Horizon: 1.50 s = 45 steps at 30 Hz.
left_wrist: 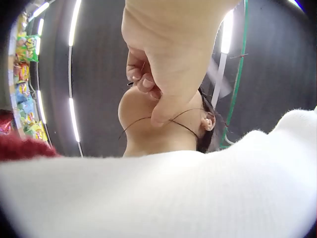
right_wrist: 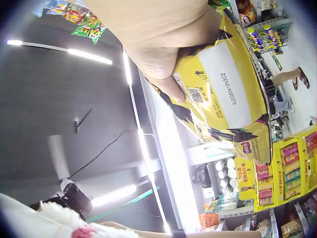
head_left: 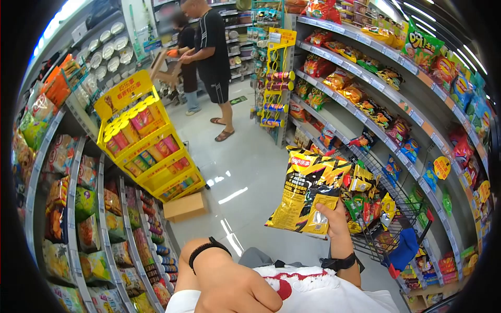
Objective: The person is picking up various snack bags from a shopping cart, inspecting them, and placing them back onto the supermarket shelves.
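Observation:
My right hand point(head_left: 337, 220) grips a black and yellow bag of chips point(head_left: 301, 194) by its lower right edge, with the thumb lying on the face turned to me. A white label with a printed code and a QR square shows on the bag point(right_wrist: 225, 91) in the right wrist view. In the head view my left hand point(head_left: 235, 289) is raised close before the chest, a dark band on its wrist. Its fingers curl in near the chin in the left wrist view, where thin strands of hair cross beside the thumb; nothing else shows in them.
A shopping cart point(head_left: 389, 172) holding several snack bags stands right of the chip bag, beside long snack shelves point(head_left: 365, 83). Left are a yellow display stand point(head_left: 151, 151), a cardboard box point(head_left: 185, 207) and more shelves. A person in black point(head_left: 211, 57) and another person stand farther up the aisle.

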### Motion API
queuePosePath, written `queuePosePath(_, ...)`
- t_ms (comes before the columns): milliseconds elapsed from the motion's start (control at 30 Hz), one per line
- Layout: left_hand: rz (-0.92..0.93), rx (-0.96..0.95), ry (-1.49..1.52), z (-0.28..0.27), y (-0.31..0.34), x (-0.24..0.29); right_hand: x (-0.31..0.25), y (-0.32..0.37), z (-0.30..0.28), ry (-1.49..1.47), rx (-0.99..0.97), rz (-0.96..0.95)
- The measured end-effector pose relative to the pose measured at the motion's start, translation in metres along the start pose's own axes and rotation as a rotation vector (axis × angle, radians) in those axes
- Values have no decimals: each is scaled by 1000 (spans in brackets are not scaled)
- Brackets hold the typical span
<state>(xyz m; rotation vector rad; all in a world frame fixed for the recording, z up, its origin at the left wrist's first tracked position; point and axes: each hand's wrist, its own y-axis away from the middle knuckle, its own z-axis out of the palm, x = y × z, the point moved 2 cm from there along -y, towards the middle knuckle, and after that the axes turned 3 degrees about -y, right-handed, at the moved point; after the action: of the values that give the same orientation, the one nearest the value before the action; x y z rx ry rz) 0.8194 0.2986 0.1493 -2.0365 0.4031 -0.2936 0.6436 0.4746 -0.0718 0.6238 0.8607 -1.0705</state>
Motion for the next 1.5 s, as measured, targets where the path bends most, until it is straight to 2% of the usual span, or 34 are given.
queuePosePath(33,0,-72,-10,-3,3,-2,0,-2,4,-5,4,-15)
queuePosePath(133,-51,-66,-53,-7,8,-18,0,-9,11,-4,-3,-4)
queuePosePath(233,-129,-176,22,-25,9,-27,0,-16,10,4,8,-34)
queuePosePath(300,-172,-121,84,-34,16,-31,-1,-20,13,10,19,-31)
queuePosePath(433,-104,179,166,-57,16,-29,1,-29,16,28,85,-66)
queuePosePath(533,-134,265,278,-72,6,-32,-1,-31,26,13,94,-86)
queuePosePath(733,-100,165,438,-106,-11,-32,-8,-35,40,27,114,-119)
queuePosePath(833,40,295,378,-108,-9,-38,-10,-41,43,55,153,-151)
queuePosePath(967,25,300,402,-105,-3,-36,-4,-46,57,38,182,-152)
queuePosePath(1133,2,316,421,-110,7,-24,-6,-45,76,92,128,-144)
queuePosePath(1367,29,294,471,-108,7,-16,-2,-44,83,255,134,-255)
queuePosePath(1500,25,263,479,-111,8,-7,-3,-42,94,270,115,-248)
